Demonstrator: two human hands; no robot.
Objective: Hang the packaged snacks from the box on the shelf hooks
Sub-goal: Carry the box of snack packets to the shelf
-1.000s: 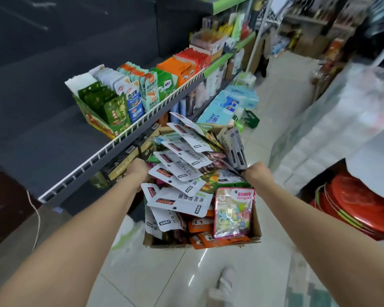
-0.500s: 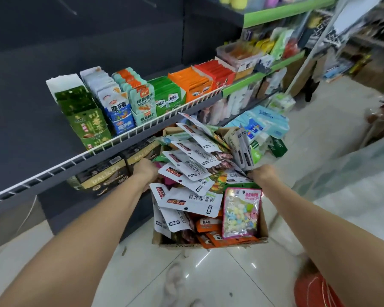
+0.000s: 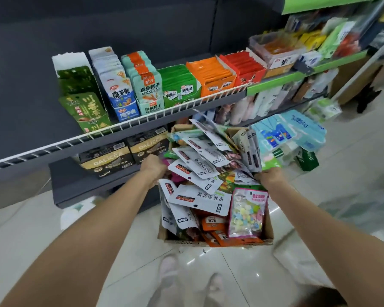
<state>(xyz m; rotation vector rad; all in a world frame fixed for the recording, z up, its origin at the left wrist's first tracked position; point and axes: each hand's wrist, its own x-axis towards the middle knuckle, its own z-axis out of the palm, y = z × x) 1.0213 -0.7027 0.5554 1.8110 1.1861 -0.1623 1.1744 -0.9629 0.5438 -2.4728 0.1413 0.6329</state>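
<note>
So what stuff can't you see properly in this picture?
- Fingers of the left hand and right hand: head view, hidden behind the cardboard box and its snack packets.
- Bottom of the box: buried under packets.
- Shelf hooks: none can be made out.
- Goods on the far right shelf: blurred.
- Feet: blurred.

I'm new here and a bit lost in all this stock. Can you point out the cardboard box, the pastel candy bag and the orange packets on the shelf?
cardboard box [image 3: 268,229]: head view, its right wall.
pastel candy bag [image 3: 247,214]: head view, its clear front.
orange packets [image 3: 211,73]: head view, tops of the row.
</note>
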